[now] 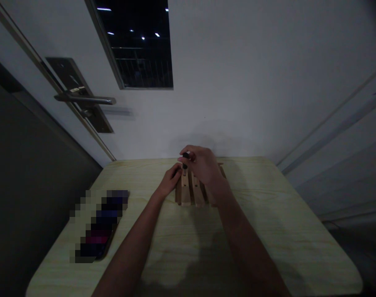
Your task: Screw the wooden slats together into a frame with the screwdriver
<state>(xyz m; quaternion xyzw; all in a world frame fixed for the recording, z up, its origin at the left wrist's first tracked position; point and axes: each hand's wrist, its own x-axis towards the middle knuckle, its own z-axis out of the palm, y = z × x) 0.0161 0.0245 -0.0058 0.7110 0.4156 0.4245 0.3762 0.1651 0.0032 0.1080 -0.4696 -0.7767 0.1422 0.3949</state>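
I have the right hand's (pixel 203 163) thumb and fingers pinched narrow on a dark piece (pixel 185 166), which lies toward nine o'clock from the palm. Its long axis stands near upright, paler lower end over the rack's (pixel 186 194) left light slat; whether they touch, I can't tell. The right hand is nearer it; the left hand (pixel 170 180) sits between seven and eight, fingers bent at the rack's edge, their grip unclear to me. Farther out, a dark slab (pixel 103 226) lies at eight o'clock on the table (pixel 268 235).
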